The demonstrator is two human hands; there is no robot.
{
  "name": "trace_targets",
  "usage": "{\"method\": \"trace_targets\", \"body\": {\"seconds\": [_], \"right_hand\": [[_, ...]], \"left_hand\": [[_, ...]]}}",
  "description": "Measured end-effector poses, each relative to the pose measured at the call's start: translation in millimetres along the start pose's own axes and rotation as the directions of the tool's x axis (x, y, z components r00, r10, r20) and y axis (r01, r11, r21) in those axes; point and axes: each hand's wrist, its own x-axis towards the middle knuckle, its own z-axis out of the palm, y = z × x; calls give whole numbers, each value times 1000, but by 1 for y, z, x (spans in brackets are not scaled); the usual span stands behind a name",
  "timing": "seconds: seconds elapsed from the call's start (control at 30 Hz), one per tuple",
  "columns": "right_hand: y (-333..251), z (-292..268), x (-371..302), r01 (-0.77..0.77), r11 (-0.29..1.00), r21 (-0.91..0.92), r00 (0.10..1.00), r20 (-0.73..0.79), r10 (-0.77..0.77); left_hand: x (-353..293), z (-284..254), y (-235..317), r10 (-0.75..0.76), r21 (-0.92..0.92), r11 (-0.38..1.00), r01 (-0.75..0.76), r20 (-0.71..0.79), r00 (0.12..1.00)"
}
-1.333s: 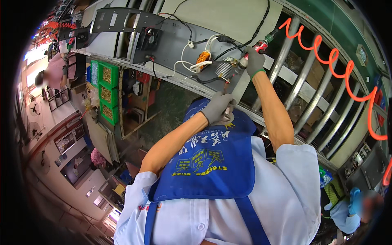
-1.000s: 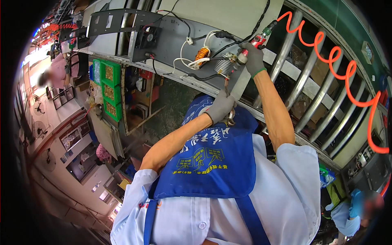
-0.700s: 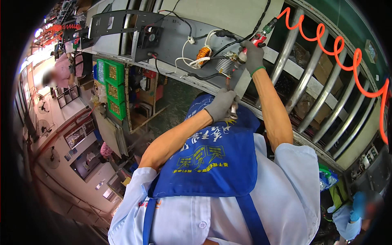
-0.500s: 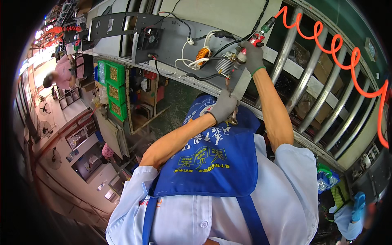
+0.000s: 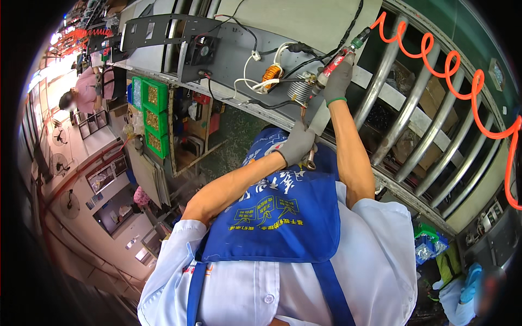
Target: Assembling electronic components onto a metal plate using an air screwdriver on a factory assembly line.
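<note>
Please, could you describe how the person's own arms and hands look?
The left hand and right hand wear grey gloves; the right one shows a green cuff edge. Both forearms are bare below short, pale blue sleeves.

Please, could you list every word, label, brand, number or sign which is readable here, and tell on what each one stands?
I can't copy printed wording or brands, only say where they stand:
Blue apron: white characters, and yellow lettering around small outlined drawings.
Pale blue shirt: red-orange chest marking, partly hidden, too small to read.
Red power tool: pale marks, too small to read.
</note>
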Motion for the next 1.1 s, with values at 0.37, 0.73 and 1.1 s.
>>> {"method": "trace_targets", "body": {"seconds": [0.37, 0.73, 1.1], "right_hand": [[-6, -3, -9, 455, 840, -295, 890, 176, -420], [-13, -13, 11, -23, 997, -75, 970, 241, 40], [-9, -4, 12, -101, 985, -141, 989, 98, 115]], "left_hand": [[0, -1, 4, 21, 23, 999, -22, 31, 999], [17, -7, 1, -199, -123, 968, 219, 156, 968], [18, -2, -4, -85, -16, 996, 86, 45, 995]]}}
